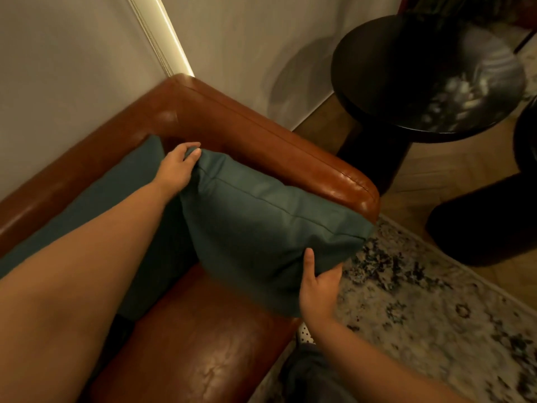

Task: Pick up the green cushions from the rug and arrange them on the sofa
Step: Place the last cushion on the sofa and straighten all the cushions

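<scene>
A green cushion [261, 228] stands tilted against the armrest of the brown leather sofa [290, 149], at the sofa's right end. My left hand [177, 170] grips its top far corner, fingers curled over the edge. My right hand [318, 289] holds its near lower corner, thumb on the front face and fingers hidden behind. A second green cushion [116, 196] leans against the sofa's backrest to the left, partly hidden by my left forearm.
A round black side table [421, 77] stands just right of the armrest, with another dark rounded piece [488, 222] near it. A pale patterned rug [436, 315] covers the wooden floor in front of the sofa. A wall runs behind the sofa.
</scene>
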`<state>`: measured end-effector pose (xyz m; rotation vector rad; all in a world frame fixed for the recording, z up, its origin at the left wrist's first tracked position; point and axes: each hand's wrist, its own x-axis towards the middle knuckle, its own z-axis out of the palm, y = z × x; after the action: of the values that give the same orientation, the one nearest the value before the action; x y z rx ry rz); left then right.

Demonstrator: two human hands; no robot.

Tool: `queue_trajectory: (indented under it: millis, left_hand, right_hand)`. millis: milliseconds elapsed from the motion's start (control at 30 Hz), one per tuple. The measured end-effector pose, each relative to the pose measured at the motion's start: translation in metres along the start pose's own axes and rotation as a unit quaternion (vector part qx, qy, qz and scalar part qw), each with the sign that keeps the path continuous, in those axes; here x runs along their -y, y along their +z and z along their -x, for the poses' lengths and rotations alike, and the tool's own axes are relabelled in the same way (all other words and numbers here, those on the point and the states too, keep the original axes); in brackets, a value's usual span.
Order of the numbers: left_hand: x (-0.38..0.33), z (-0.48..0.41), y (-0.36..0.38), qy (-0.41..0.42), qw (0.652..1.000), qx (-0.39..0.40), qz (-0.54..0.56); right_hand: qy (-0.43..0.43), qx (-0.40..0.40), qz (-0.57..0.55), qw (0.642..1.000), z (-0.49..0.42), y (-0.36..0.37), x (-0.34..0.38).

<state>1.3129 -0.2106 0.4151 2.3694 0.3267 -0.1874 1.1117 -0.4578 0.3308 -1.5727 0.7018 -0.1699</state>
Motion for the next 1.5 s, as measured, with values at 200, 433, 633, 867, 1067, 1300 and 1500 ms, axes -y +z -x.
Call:
queue_trajectory:
  millis: [200, 433, 633, 867, 1067, 1300, 1500]
  left_hand:
    - [0.009, -0.011, 0.013, -0.036, 0.999, -0.011, 0.022]
    - [0.003, -0.017, 0.006, -0.025, 0.999, -0.029, 0.024]
    - [0.017, 0.004, 0.008, -0.009, 0.998, -0.039, 0.050]
    - [0.004, 0.023, 0.015, -0.113, 0.984, -0.046, 0.128]
    - [0.016, 0.074, 0.056, -0.208, 0.950, -0.106, 0.206]
    - [0.049, 0.126, 0.116, -0.344, 0.876, -0.109, 0.321]
    - [0.077, 0.142, 0.150, -0.406, 0.785, -0.075, 0.461]
  right_hand:
    - [0.009, 0.038, 0.053, 0.998, -0.013, 0.003, -0.006]
    - [0.008, 0.049, 0.109, 0.993, -0.013, -0.006, -0.004]
    - [0.052, 0.068, 0.136, 0.987, -0.001, -0.010, -0.008]
    - [0.220, 0.230, 0.171, 0.932, 0.004, -0.029, 0.022]
    - [0.136, 0.516, 0.381, 0.755, 0.005, -0.026, 0.100]
    - [-0.477, 0.380, 0.403, 0.682, -0.056, 0.004, 0.120]
    - [-0.373, 0.483, 0.474, 0.635, -0.114, 0.008, 0.103]
